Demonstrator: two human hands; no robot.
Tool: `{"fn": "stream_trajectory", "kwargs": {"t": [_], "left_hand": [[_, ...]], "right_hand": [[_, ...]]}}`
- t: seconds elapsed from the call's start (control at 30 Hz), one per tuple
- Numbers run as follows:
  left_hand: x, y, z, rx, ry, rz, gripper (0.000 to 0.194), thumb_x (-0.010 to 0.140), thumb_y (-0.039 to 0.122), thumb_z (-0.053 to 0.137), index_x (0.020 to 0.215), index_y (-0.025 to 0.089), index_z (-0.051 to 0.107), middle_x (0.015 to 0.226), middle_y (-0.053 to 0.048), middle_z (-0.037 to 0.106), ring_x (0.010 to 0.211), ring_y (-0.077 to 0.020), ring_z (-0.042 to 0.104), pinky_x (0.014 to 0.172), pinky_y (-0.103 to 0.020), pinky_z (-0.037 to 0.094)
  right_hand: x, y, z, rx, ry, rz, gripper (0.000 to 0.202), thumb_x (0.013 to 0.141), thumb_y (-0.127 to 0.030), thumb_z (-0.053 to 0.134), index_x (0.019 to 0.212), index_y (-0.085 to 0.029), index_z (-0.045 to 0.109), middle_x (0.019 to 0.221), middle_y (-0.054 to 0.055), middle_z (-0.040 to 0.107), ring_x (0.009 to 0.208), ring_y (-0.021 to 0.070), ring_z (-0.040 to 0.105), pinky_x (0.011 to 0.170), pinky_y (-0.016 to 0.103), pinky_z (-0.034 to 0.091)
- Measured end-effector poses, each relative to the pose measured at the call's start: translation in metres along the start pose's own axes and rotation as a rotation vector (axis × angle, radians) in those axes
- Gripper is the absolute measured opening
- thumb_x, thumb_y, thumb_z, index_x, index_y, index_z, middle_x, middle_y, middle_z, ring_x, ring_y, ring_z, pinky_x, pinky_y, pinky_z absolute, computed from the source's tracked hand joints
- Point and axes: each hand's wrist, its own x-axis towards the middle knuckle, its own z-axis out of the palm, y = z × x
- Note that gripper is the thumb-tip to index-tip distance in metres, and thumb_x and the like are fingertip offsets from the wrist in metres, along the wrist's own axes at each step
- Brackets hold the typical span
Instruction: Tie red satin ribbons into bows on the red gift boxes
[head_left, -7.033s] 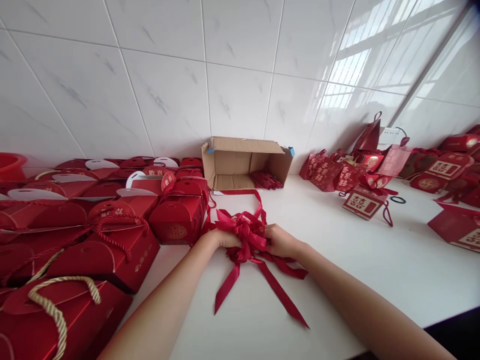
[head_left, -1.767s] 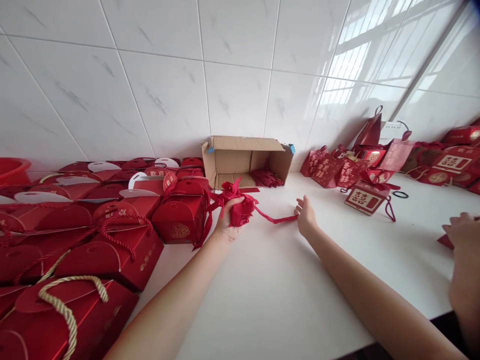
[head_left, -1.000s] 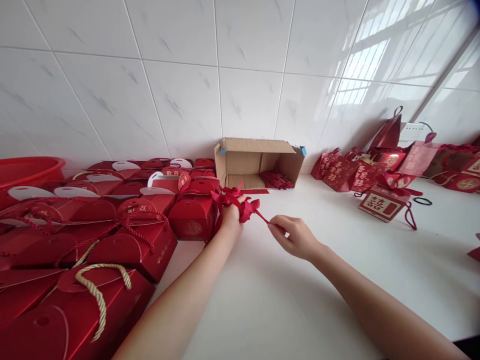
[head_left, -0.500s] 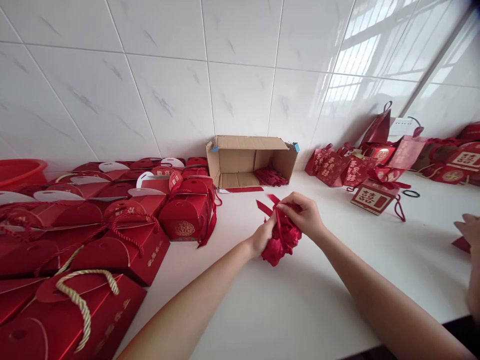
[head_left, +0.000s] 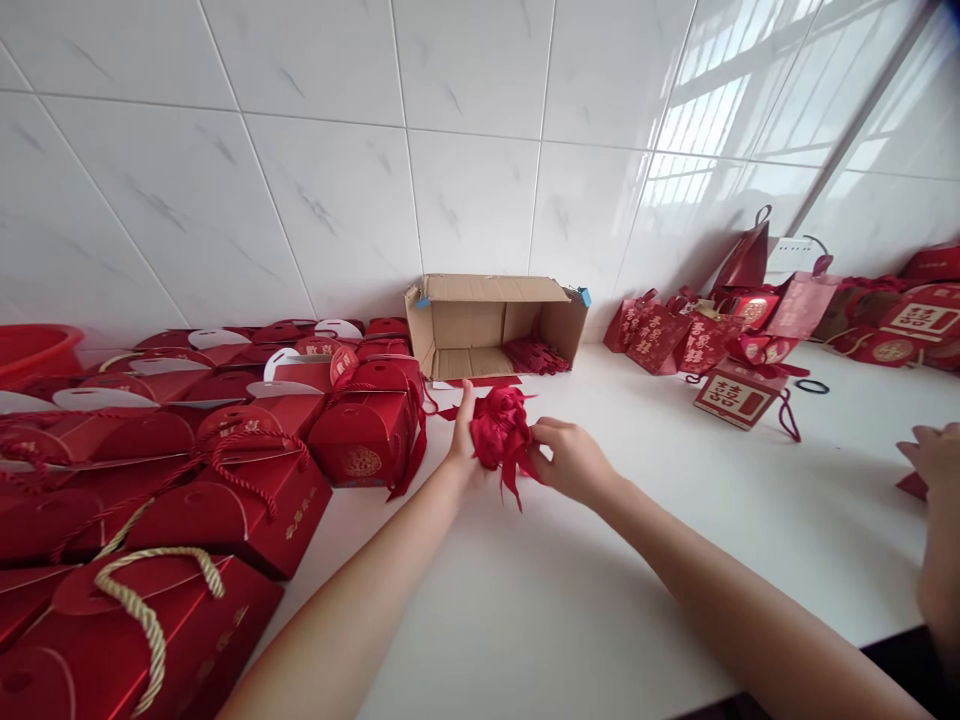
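A bunched red ribbon flower is held above the white table, with ribbon tails hanging from its lower side. My left hand supports it from the left, thumb pointing up and the other fingers hidden behind it. On its right side, my right hand pinches the red ribbon between thumb and fingers. Behind the hands, an open cardboard box lies on its side against the wall, with a pile of red ribbon pieces inside.
Rows of red gift boxes fill the left side, beside a red basin. Small red bags and a tipped box stand at the back right. Another person's hand is at the right edge.
Both hands and the ribbon flower have moved left. The flower has been turned, so its folds face up and its tails hang down. My right hand has shifted to its right side.
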Motion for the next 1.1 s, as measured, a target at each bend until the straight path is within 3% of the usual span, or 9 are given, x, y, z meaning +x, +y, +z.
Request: {"fn": "stream_trajectory", "kwargs": {"t": [0.13, 0.37, 0.47, 0.6, 0.7, 0.83, 0.93, 1.0, 1.1], "left_hand": [[0.001, 0.006, -0.001, 0.008, 0.126, 0.085, 0.053, 0.076, 0.064, 0.055, 0.051, 0.018, 0.043, 0.041, 0.003, 0.048, 0.034, -0.0086, 0.045, 0.036, -0.020, 0.034], [0.008, 0.004, -0.002, 0.140, 0.365, 0.237, 0.039, 0.074, 0.051, 0.063, 0.061, 0.018, 0.049, 0.048, 0.003, 0.052, 0.039, -0.0116, 0.050, 0.042, -0.024, 0.041], [0.017, 0.006, -0.012, 0.228, 0.516, 0.392, 0.035, 0.072, 0.050, 0.065, 0.068, 0.019, 0.050, 0.056, 0.003, 0.055, 0.047, -0.0121, 0.054, 0.049, -0.024, 0.043], [0.020, 0.007, -0.024, 0.458, 0.635, 0.582, 0.039, 0.064, 0.043, 0.076, 0.081, 0.021, 0.050, 0.068, 0.003, 0.059, 0.063, -0.0139, 0.059, 0.060, -0.025, 0.043], [0.013, 0.002, -0.025, 0.686, 0.523, 0.638, 0.045, 0.053, 0.040, 0.083, 0.082, 0.022, 0.053, 0.066, 0.004, 0.060, 0.067, -0.0155, 0.058, 0.064, -0.025, 0.041], [0.006, -0.010, -0.017, 0.892, 0.217, 0.538, 0.038, 0.066, 0.055, 0.070, 0.059, 0.020, 0.057, 0.054, 0.003, 0.057, 0.060, -0.0154, 0.056, 0.060, -0.025, 0.041], [0.006, -0.017, -0.012, 0.912, 0.001, 0.401, 0.056, 0.079, 0.066, 0.047, 0.056, 0.017, 0.060, 0.053, -0.002, 0.060, 0.057, -0.0156, 0.057, 0.057, -0.026, 0.043], [0.006, -0.018, -0.009, 0.853, -0.147, 0.314, 0.064, 0.079, 0.071, 0.038, 0.063, 0.015, 0.063, 0.055, -0.004, 0.062, 0.056, -0.0159, 0.059, 0.056, -0.026, 0.045], [0.001, -0.016, -0.008, 0.791, -0.287, 0.266, 0.052, 0.069, 0.065, 0.062, 0.069, 0.013, 0.065, 0.060, -0.004, 0.064, 0.059, -0.0160, 0.060, 0.056, -0.026, 0.047]], "right_hand": [[-0.008, -0.024, 0.008, -0.247, -0.166, -0.005, 0.016, 0.084, -0.014, 0.042, 0.074, -0.018, 0.055, 0.078, 0.004, 0.059, 0.058, 0.0118, 0.047, 0.052, 0.023, 0.028], [-0.010, -0.028, 0.014, -0.375, -0.256, 0.253, 0.015, 0.089, -0.010, 0.035, 0.090, -0.016, 0.049, 0.065, 0.004, 0.058, 0.045, 0.0129, 0.043, 0.043, 0.023, 0.021], [-0.014, -0.033, 0.016, -0.397, -0.300, 0.204, 0.016, 0.089, -0.011, 0.038, 0.085, -0.017, 0.051, 0.061, 0.004, 0.057, 0.045, 0.0138, 0.044, 0.045, 0.025, 0.020], [-0.016, -0.042, 0.017, -0.368, -0.337, -0.006, 0.014, 0.090, -0.014, 0.043, 0.084, -0.019, 0.054, 0.069, 0.003, 0.061, 0.060, 0.0160, 0.051, 0.052, 0.026, 0.026], [-0.011, -0.037, 0.009, -0.362, -0.285, -0.238, 0.017, 0.089, -0.011, 0.044, 0.080, -0.017, 0.057, 0.072, 0.005, 0.062, 0.068, 0.0166, 0.051, 0.059, 0.027, 0.031], [0.002, -0.010, -0.010, -0.314, -0.077, -0.399, 0.022, 0.090, -0.012, 0.047, 0.077, -0.017, 0.064, 0.073, 0.005, 0.065, 0.069, 0.0164, 0.047, 0.064, 0.029, 0.031], [0.010, 0.010, -0.019, -0.140, 0.076, -0.408, 0.021, 0.090, -0.021, 0.052, 0.077, -0.021, 0.070, 0.072, 0.003, 0.067, 0.070, 0.0164, 0.047, 0.066, 0.030, 0.033], [0.013, 0.019, -0.020, 0.032, 0.136, -0.362, 0.018, 0.087, -0.026, 0.058, 0.076, -0.024, 0.072, 0.071, 0.003, 0.068, 0.069, 0.0166, 0.048, 0.067, 0.031, 0.037], [0.016, 0.025, -0.018, 0.276, 0.151, -0.189, 0.016, 0.080, -0.034, 0.066, 0.071, -0.025, 0.074, 0.065, 0.002, 0.065, 0.067, 0.0170, 0.050, 0.065, 0.031, 0.042]]}}
